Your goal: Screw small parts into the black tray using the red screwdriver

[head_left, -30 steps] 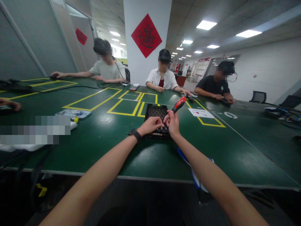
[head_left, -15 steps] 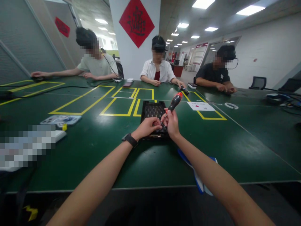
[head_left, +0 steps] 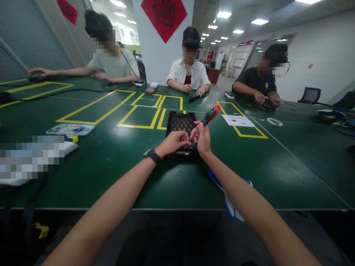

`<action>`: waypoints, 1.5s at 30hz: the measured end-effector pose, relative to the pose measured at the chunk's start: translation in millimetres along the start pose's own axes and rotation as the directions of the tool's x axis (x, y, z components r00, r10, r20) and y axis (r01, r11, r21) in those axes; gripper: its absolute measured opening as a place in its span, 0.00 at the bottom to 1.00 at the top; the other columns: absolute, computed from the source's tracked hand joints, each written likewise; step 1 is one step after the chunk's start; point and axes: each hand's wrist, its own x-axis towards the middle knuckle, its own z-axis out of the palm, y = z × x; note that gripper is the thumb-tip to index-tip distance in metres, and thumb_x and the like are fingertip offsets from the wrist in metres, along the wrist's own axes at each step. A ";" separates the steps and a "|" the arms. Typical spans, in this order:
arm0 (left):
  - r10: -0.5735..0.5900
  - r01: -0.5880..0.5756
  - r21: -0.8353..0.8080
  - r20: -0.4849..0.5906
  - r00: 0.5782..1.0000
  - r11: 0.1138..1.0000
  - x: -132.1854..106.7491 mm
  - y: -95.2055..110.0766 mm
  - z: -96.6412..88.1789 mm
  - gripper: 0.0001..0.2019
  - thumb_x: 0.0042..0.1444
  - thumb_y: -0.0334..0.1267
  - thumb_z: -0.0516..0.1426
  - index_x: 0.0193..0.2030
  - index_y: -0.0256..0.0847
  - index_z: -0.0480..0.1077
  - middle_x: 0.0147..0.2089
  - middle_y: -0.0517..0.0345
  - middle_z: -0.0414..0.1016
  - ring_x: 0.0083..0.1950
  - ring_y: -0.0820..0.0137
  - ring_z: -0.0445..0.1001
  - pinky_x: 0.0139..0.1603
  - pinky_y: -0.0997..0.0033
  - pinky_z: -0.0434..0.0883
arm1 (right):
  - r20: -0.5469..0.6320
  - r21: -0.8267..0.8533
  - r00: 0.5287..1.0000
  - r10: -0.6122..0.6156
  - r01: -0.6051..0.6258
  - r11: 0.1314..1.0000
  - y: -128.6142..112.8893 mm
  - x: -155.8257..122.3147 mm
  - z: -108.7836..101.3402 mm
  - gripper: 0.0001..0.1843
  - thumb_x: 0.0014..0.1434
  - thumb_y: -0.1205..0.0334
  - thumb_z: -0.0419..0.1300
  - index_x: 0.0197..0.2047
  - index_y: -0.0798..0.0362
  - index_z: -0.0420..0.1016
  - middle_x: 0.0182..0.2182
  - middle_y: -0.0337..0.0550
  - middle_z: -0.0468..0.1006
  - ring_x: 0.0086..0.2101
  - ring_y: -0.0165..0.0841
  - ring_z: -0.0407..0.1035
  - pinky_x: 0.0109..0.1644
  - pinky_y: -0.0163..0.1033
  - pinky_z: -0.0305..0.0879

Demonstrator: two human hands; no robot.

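Note:
In my right hand (head_left: 203, 139) is a screwdriver (head_left: 211, 115) with a black and red handle. It leans with the handle up and to the right, its shaft slanting down to my left fingertips. My left hand (head_left: 177, 142), a dark watch on its wrist, has its fingers pinched at the screwdriver's tip; whatever small thing they hold there is hidden. Both hands are over a black tray-like case (head_left: 181, 120) with a patterned inside, which lies flat on the green table. My hands cover its near part.
A blue and white object (head_left: 227, 201) lies under my right forearm at the table's edge. Left are a phone-like item (head_left: 70, 130) and a white device (head_left: 70, 147). Yellow tape frames, a paper sheet (head_left: 239, 120) and a white ring (head_left: 274, 122) lie farther off. Several people sit opposite.
The view has tipped downward slightly. The screwdriver handle leans further right. Across the table, a person's hand has drawn a dark tool inward. My hands stay at the case.

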 end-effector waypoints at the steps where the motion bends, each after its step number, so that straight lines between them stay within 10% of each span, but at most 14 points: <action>1: 0.000 0.000 0.001 0.006 1.000 1.000 -0.2 -0.5 0.0 0.12 0.49 0.44 0.61 0.31 0.35 0.70 0.27 0.59 0.71 0.29 0.73 0.68 0.32 0.75 0.64 | 0.005 -0.004 1.000 0.000 0.000 1.000 -0.3 -0.3 0.0 0.19 0.61 0.44 0.44 0.42 0.50 0.62 0.18 0.32 0.64 0.15 0.22 0.52 0.18 0.29 0.45; 19: 0.058 -0.057 -0.046 0.013 0.998 0.997 -3.0 1.1 -1.0 0.14 0.54 0.45 0.56 0.37 0.35 0.72 0.29 0.58 0.72 0.29 0.74 0.67 0.31 0.76 0.62 | 0.017 0.000 0.999 -0.038 0.038 0.999 -0.4 -2.2 3.5 0.19 0.61 0.45 0.46 0.43 0.50 0.62 0.19 0.32 0.65 0.15 0.22 0.52 0.18 0.30 0.46; 29: 0.103 -0.074 0.277 -0.093 0.990 0.958 -12.6 11.2 -6.6 0.14 0.57 0.41 0.49 0.31 0.37 0.73 0.31 0.55 0.73 0.33 0.70 0.68 0.35 0.73 0.61 | 0.006 -0.030 0.998 -0.055 0.055 0.998 6.4 -2.4 2.9 0.19 0.61 0.44 0.45 0.43 0.50 0.63 0.19 0.32 0.66 0.15 0.22 0.52 0.18 0.30 0.45; 45: -0.021 -0.013 0.161 0.207 0.978 0.987 -15.0 -8.5 -11.1 0.11 0.47 0.36 0.56 0.38 0.36 0.73 0.29 0.60 0.73 0.28 0.74 0.68 0.29 0.77 0.63 | -0.025 -0.002 0.996 -0.085 0.085 0.996 12.0 0.7 1.1 0.19 0.61 0.45 0.45 0.43 0.51 0.61 0.20 0.31 0.69 0.13 0.20 0.54 0.17 0.28 0.48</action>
